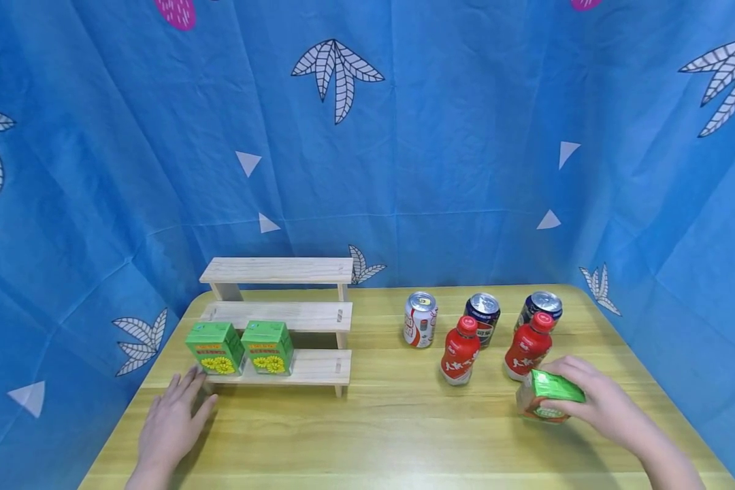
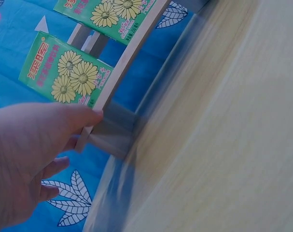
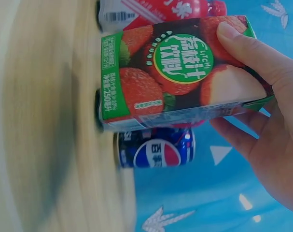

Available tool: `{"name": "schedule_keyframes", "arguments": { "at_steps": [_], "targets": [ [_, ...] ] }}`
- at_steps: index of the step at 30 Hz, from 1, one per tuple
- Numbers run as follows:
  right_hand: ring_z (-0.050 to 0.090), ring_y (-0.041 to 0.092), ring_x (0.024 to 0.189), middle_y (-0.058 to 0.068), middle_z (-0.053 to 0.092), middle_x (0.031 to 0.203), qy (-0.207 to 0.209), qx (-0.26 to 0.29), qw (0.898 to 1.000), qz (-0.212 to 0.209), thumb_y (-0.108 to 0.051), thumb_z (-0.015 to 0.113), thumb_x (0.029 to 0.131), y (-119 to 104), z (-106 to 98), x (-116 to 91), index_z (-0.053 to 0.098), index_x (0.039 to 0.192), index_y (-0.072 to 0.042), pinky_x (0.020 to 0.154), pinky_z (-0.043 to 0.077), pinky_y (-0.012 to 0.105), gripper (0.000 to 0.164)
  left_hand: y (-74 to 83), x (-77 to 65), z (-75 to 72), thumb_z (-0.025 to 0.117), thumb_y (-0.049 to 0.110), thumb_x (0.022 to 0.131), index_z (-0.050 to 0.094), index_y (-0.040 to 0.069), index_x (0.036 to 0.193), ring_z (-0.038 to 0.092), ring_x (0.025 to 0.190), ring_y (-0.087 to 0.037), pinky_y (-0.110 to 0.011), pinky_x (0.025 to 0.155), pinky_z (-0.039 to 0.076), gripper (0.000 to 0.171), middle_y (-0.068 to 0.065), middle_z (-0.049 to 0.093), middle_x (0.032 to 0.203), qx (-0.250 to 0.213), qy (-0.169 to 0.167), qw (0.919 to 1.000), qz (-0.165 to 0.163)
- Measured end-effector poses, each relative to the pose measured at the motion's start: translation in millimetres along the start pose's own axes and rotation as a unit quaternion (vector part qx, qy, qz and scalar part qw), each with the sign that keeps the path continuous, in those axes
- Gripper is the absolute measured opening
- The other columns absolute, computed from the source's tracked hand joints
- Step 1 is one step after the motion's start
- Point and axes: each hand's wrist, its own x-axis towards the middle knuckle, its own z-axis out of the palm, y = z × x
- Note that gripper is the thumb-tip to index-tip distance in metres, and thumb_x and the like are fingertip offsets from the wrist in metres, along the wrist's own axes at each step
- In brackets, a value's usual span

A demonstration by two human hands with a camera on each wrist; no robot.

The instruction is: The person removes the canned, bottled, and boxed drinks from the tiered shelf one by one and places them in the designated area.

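Observation:
My right hand (image 1: pixel 594 398) grips a litchi juice carton (image 3: pixel 160 72), green-topped with red fruit on its side, between thumb and fingers. The carton is tilted, close over the table at the right, in front of a red bottle (image 1: pixel 529 347). At the left, my left hand (image 1: pixel 173 418) lies with loosely extended fingers at the front left corner of a three-step wooden shelf (image 1: pixel 318 367). Its thumb (image 2: pixel 88 116) is right at the end of the lowest board. Two green chrysanthemum drink cartons (image 1: pixel 216 348) stand side by side on that lowest step.
Another red bottle (image 1: pixel 461 350) stands right of centre. Behind the bottles are a white-and-red can (image 1: pixel 420 320) and two dark blue cola cans (image 1: pixel 482 318). A blue patterned cloth (image 1: pixel 404 170) hangs around the wooden table (image 1: pixel 392 435).

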Motion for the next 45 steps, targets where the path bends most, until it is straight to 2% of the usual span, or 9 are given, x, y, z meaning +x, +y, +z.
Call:
{"name": "schedule_keyframes", "arguments": {
  "at_steps": [7,14,19,26,30,35,40,45],
  "targets": [
    [0.048,-0.008,0.082,-0.01,0.061,0.095,0.007,0.013,1.0,-0.012,-0.004,0.087,0.058,19.8,-0.9,-10.1,0.069,0.105,-0.012,0.062,0.039,0.009,0.051,-0.5,1.4,-0.8,0.05,0.048,0.098,0.042,0.0,0.144,0.028,0.139,-0.053,-0.076,0.108,0.02,0.067,-0.028,0.035,0.152,-0.002,-0.008,1.0,-0.001],
    [0.048,-0.01,0.086,-0.007,0.062,0.097,-0.004,0.002,1.0,0.006,-0.004,0.086,0.06,33.4,-8.9,-18.5,0.069,0.107,-0.007,0.06,0.041,0.011,0.05,0.4,0.2,-1.4,0.05,0.047,0.098,0.043,-0.001,0.144,0.029,0.138,-0.053,-0.076,0.108,0.02,0.066,-0.029,0.035,0.151,-0.002,-0.005,1.0,0.0],
    [0.05,-0.01,0.088,-0.01,0.062,0.1,0.001,0.001,1.0,-0.003,0.0,0.085,0.06,39.1,-13.4,-21.5,0.069,0.109,-0.007,0.066,0.04,0.006,0.053,-0.3,-0.4,-0.2,0.051,0.047,0.098,0.045,-0.001,0.143,0.029,0.138,-0.053,-0.076,0.107,0.021,0.065,-0.028,0.036,0.151,-0.005,0.001,1.0,-0.001],
    [0.05,-0.013,0.089,-0.017,0.061,0.103,-0.005,0.007,1.0,0.01,0.003,0.084,0.061,46.4,-19.9,-23.2,0.068,0.108,-0.002,0.065,0.041,0.006,0.05,-2.0,0.6,1.4,0.049,0.049,0.099,0.045,-0.001,0.142,0.03,0.138,-0.053,-0.076,0.107,0.022,0.066,-0.028,0.037,0.151,-0.003,0.0,1.0,0.001],
    [0.05,-0.014,0.089,-0.016,0.062,0.102,-0.015,-0.018,0.999,0.023,-0.001,0.085,0.062,50.9,-23.2,-22.9,0.069,0.108,-0.004,0.064,0.042,0.008,0.05,-1.7,0.2,0.9,0.05,0.048,0.098,0.045,-0.001,0.142,0.03,0.138,-0.053,-0.076,0.107,0.021,0.066,-0.029,0.036,0.151,-0.001,-0.003,1.0,0.001],
    [0.051,-0.012,0.088,-0.006,0.064,0.099,-0.024,-0.041,0.998,0.033,-0.004,0.086,0.064,53.4,-24.7,-23.8,0.07,0.111,-0.01,0.064,0.043,0.01,0.05,-1.5,0.9,-0.2,0.049,0.049,0.099,0.043,-0.001,0.144,0.028,0.139,-0.053,-0.076,0.107,0.02,0.068,-0.029,0.034,0.152,-0.002,-0.013,0.9999,-0.002],
    [0.052,-0.011,0.09,0.0,0.065,0.103,-0.027,-0.061,0.996,0.059,-0.003,0.083,0.068,50.5,-25.4,-23.7,0.068,0.117,-0.012,0.062,0.048,0.019,0.052,-0.9,1.2,-0.6,0.05,0.048,0.099,0.043,-0.001,0.144,0.028,0.139,-0.053,-0.076,0.108,0.02,0.067,-0.029,0.034,0.152,-0.002,-0.014,0.9999,-0.005],
    [0.046,-0.013,0.094,0.004,0.064,0.106,-0.02,-0.068,0.995,0.077,0.0,0.078,0.067,46.9,-22.8,-23.5,0.068,0.116,-0.013,0.063,0.046,0.021,0.052,-0.4,0.8,-0.2,0.05,0.047,0.098,0.043,-0.001,0.143,0.028,0.139,-0.053,-0.076,0.108,0.019,0.067,-0.029,0.034,0.152,0.0,-0.013,0.9999,-0.007]
  ]
}}
